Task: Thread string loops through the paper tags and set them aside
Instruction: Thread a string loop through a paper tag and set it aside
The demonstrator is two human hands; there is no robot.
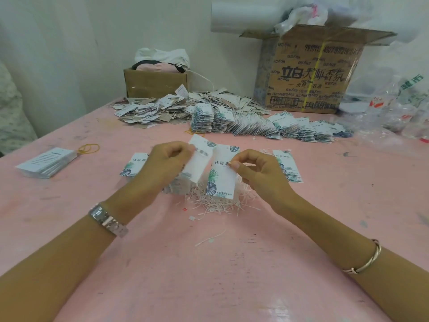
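Note:
My left hand (162, 163) pinches a white paper tag (197, 166) with a leaf print, tilted above the table. My right hand (257, 170) pinches a second leaf-print tag (220, 180) by its right edge, just beside the first. Under both tags lies a heap of pale string loops (216, 201). Whether a string runs through either held tag is hidden by my fingers. More loose tags lie flat to the left (133, 165) and right (289, 167) of my hands.
Rows of strung tags (267, 126) and a heap of grey-white tags (162, 108) lie at the back of the pink table (209, 275). A stack of cards (46, 162) with yellow rubber bands (89, 148) sits left. Two cardboard boxes (308, 70) (155, 83) and plastic bags (394, 108) stand behind.

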